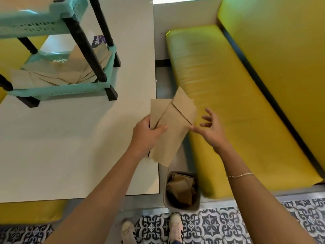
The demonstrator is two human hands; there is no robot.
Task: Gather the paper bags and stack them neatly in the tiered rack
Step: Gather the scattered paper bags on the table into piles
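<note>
A white table (70,147) fills the left of the view, with a yellow bench (237,95) along its right edge and patterned tiles (219,224) underfoot. The teal rack (59,92) stands on the table, its lower tier holding fanned brown bags (61,73). The left hand (146,134) grips a few bags (174,124) over the table's edge; the right hand (211,131), fingers loosely spread, holds nothing beside them. A bin (181,191) on the floor holds more bags.

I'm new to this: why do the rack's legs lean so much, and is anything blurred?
Head view: the wide-angle lens splays the rack legs; the right hand fingers look slightly motion-blurred; the paper bags in the left hand stay fairly sharp; glare streaks the yellow bench.
</note>
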